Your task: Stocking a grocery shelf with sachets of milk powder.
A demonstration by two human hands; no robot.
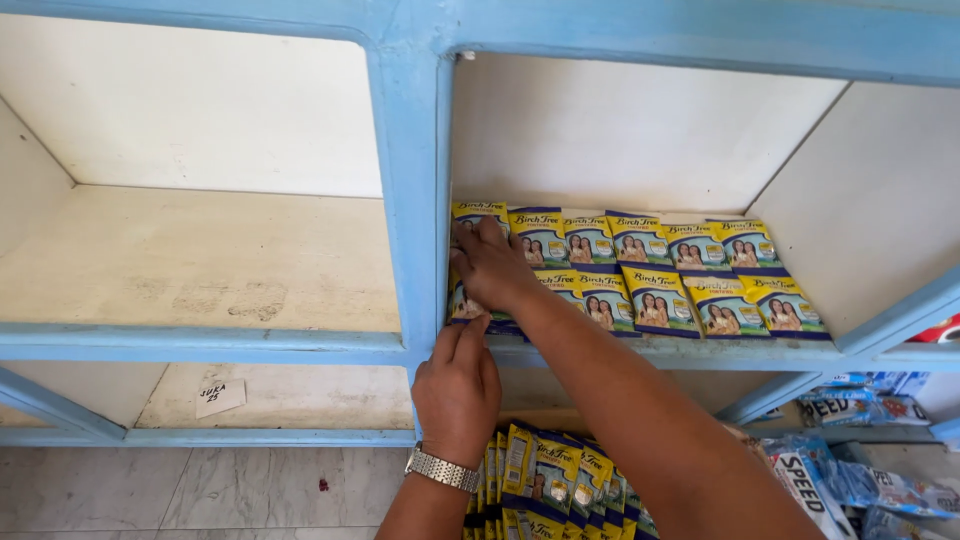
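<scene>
Small flat sachets (640,270), glossy foil printed yellow, blue and green with pictures of two people, lie in two overlapping rows on the floor of a shelf compartment. The shelf (410,200) is a painted frame of pale blue wood with scuffed, chalky white boards; the neighbouring compartment on the left shows dusty stains on its board.

The right hand (490,265) reaches in from the lower right, forearm stretched diagonally, palm down, fingers spread flat and pressing on the leftmost sachets at the compartment's front left corner. Its grip is open and lies on top of the packets rather than closing round one.

The left hand (458,390) rises below, back toward the camera, a metal link wristwatch (442,468) on the wrist. Its fingertips touch the blue front edge of the shelf just under the sachets; whether it pinches anything cannot be told.

Under both arms hangs a bundle of the same sachets (560,480). Lower right lie crinkled blue and white packets (860,480). A small paper label (220,396) rests on the lower shelf.
</scene>
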